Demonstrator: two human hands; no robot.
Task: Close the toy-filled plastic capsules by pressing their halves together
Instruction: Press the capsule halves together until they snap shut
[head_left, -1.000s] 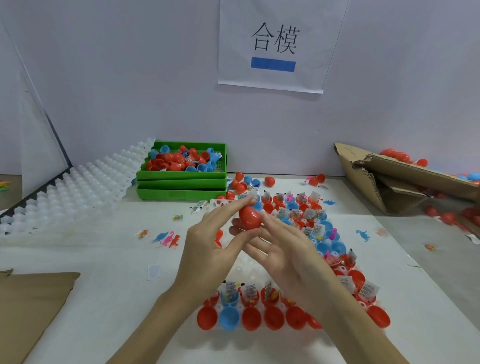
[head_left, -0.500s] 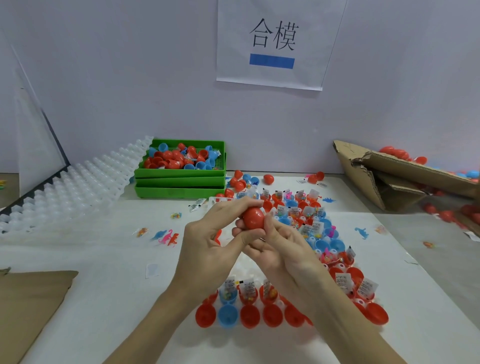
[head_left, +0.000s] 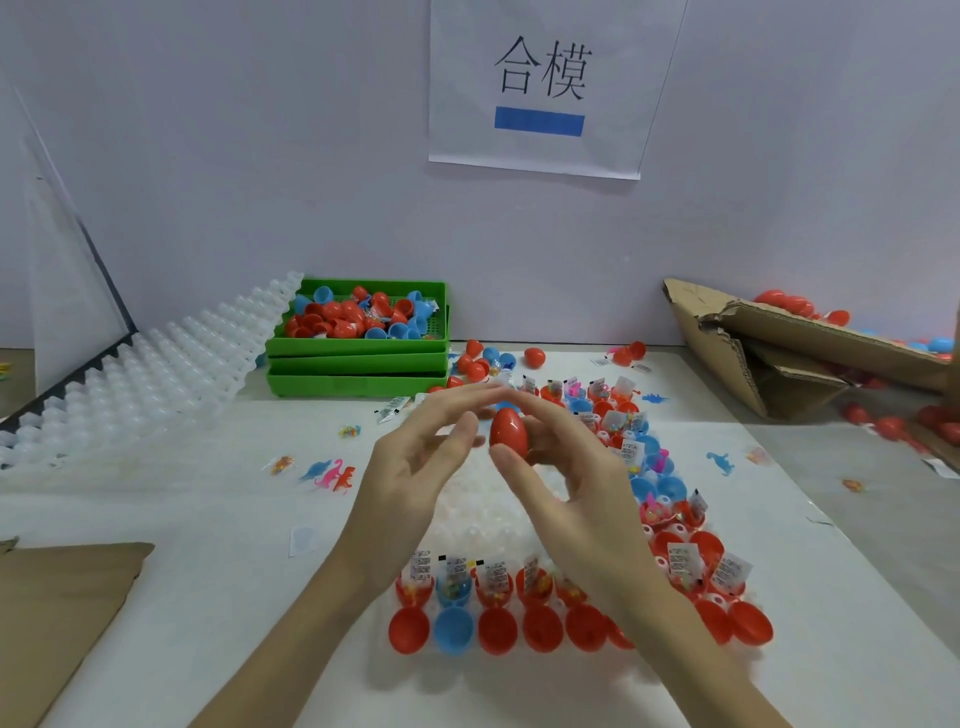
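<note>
A closed red egg-shaped capsule (head_left: 509, 432) stands upright in the air over the table's middle. My right hand (head_left: 582, 493) holds it, thumb at its lower front and fingers curled behind it. To the capsule's left is my left hand (head_left: 415, 467), its fingers straight and its thumb tip close by. Below the hands, a clear dimpled tray (head_left: 483, 512) holds open red and blue capsule halves (head_left: 496, 630). The nearest row of bases carries toy packets with paper slips (head_left: 454, 569).
Stacked green trays (head_left: 358, 364) of loose capsule halves stand at the back left, beside white dimpled trays (head_left: 156, 374). A torn cardboard box (head_left: 779, 353) with closed capsules lies at the right. Small toy dinosaurs (head_left: 332, 473) and flat cardboard (head_left: 52, 597) are on the left.
Both hands were squeezing the red capsule. The left hand's fingers have since straightened and drawn back, and the capsule now stands upright in the right hand.
</note>
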